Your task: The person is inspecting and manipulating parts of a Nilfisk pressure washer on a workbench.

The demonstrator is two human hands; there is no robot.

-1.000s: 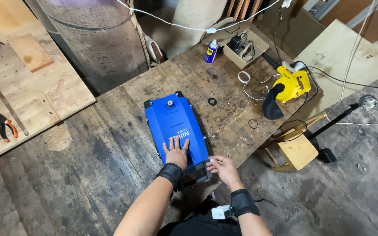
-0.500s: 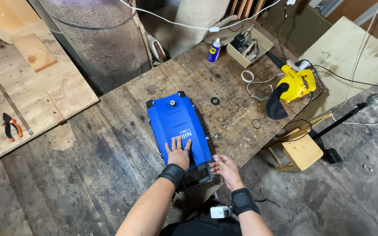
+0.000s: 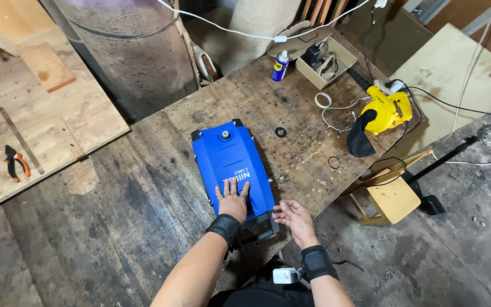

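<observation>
The blue machine housing (image 3: 231, 165) lay flat on the worn wooden desk (image 3: 143, 227), near the desk's near edge and running lengthwise away from the person, with a small metal fitting on its far end and a dark panel at its near end. The left hand (image 3: 232, 199) rested palm down on the near part of the housing, fingers spread and straight, pressing on the blue surface rather than gripping anything. The right hand (image 3: 295, 218) was at the housing's near right corner, just beside the dark panel, open with the fingers loosely curled; its fingertips touched or nearly touched the corner, and it had hold of nothing that could be seen. Both wrists wore black bands.

Farther along the desk, toward its far right corner, a yellow power tool (image 3: 385, 111) with a black nozzle lay on its side amid white and black cables. A small black ring (image 3: 281, 132) sat on the desk just beyond the housing, well apart from both hands. A blue-and-yellow spray can (image 3: 280, 65) stood upright near the far edge, beside an open cardboard box (image 3: 325, 59) holding small items. Off the desk's right edge stood a wooden stool (image 3: 390, 196). On a separate plywood board to the left lay orange-handled pliers (image 3: 15, 164).
</observation>
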